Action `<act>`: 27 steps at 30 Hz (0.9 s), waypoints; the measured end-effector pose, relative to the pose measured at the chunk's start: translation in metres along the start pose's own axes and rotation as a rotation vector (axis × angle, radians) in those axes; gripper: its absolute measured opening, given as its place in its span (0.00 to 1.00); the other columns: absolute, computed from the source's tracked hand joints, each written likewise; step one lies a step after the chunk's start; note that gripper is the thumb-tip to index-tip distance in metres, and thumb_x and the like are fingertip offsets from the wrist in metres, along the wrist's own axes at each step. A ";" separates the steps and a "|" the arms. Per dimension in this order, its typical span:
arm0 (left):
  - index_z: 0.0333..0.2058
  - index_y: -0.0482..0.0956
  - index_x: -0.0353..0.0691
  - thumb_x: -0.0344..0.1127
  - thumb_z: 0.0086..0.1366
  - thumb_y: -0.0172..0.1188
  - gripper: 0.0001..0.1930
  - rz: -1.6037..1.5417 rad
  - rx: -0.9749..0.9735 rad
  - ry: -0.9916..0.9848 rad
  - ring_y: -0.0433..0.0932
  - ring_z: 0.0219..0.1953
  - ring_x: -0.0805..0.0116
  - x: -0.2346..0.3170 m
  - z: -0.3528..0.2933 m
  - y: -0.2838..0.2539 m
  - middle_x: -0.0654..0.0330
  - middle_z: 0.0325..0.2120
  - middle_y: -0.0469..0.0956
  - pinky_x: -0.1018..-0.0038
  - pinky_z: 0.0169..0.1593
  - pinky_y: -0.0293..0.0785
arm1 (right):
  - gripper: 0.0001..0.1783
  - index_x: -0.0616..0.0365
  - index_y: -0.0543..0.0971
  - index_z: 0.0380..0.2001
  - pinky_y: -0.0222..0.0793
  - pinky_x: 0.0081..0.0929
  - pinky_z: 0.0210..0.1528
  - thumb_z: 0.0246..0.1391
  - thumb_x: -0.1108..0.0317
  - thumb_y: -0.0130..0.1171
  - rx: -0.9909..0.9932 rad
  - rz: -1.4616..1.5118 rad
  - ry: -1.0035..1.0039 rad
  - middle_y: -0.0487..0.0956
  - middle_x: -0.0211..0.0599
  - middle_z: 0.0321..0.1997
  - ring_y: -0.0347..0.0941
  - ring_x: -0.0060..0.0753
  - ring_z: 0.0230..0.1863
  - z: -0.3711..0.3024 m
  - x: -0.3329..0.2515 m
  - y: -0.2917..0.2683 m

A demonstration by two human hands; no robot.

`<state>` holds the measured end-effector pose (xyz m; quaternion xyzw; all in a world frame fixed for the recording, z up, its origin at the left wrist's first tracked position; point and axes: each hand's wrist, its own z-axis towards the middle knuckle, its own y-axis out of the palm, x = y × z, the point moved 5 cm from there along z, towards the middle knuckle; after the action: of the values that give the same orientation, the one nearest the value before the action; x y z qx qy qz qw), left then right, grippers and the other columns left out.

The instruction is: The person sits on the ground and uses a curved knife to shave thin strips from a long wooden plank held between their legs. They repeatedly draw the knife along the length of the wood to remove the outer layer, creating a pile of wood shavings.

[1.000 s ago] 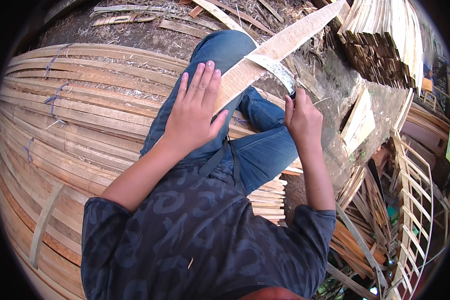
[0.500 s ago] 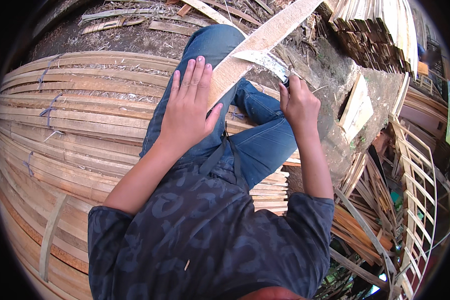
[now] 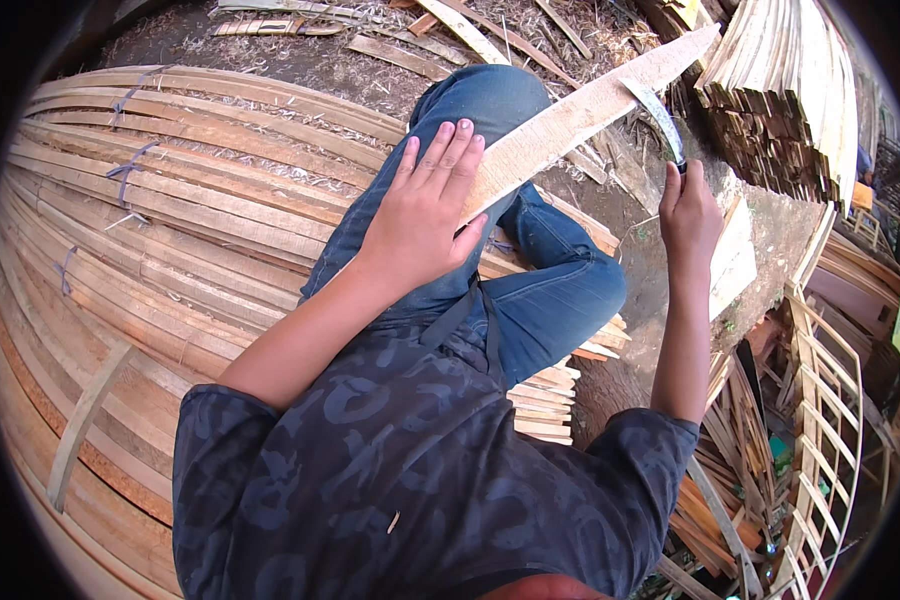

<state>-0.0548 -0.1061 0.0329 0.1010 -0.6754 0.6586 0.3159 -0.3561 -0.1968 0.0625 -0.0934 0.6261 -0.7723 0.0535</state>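
Presently, brown wooden strips tied in bundles [image 3: 170, 210] lie left of the left hand [image 3: 430, 200], which is flat, fingers extended, over the near end of a long, pale, tapering wooden plank [image 3: 585, 117]. Long axis: from beneath that hand outward and rightward, narrow tip pointing ahead of the right hand [image 3: 692, 208]. Progress (judged): taper formed; face looks rough, so blade work probably remains, amount unclear. The right hand grips the dark handle of a curved, silvery metal blade [image 3: 660, 115] overlapping the plank's far part.

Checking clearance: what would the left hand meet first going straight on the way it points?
Probably the denim-covered knee just beyond the left hand; the plank seems right of that line, though depth is unclear.
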 end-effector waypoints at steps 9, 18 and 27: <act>0.66 0.52 0.32 0.45 0.56 0.63 0.45 0.026 0.001 0.027 0.49 0.71 0.49 0.000 0.005 0.001 0.44 0.67 0.52 0.54 0.70 0.46 | 0.15 0.50 0.73 0.30 0.69 0.37 0.18 0.55 0.51 0.59 0.026 -0.004 -0.174 0.74 0.35 0.22 0.76 0.40 0.20 -0.007 -0.034 0.014; 0.66 0.51 0.32 0.45 0.55 0.64 0.46 0.038 -0.004 0.030 0.50 0.70 0.48 0.003 0.001 0.002 0.44 0.67 0.52 0.54 0.70 0.46 | 0.15 0.49 0.71 0.30 0.70 0.36 0.17 0.56 0.51 0.59 0.023 -0.024 -0.209 0.73 0.35 0.21 0.76 0.39 0.20 -0.017 -0.035 0.010; 0.67 0.50 0.33 0.46 0.52 0.67 0.50 0.064 0.000 0.039 0.49 0.70 0.49 0.006 0.004 0.005 0.44 0.68 0.51 0.55 0.70 0.46 | 0.14 0.51 0.73 0.36 0.71 0.38 0.21 0.59 0.53 0.57 -0.052 0.023 -0.065 0.76 0.37 0.25 0.77 0.45 0.23 -0.026 -0.045 0.013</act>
<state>-0.0632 -0.1076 0.0324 0.0666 -0.6720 0.6703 0.3079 -0.3176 -0.1660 0.0408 -0.1125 0.6451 -0.7515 0.0804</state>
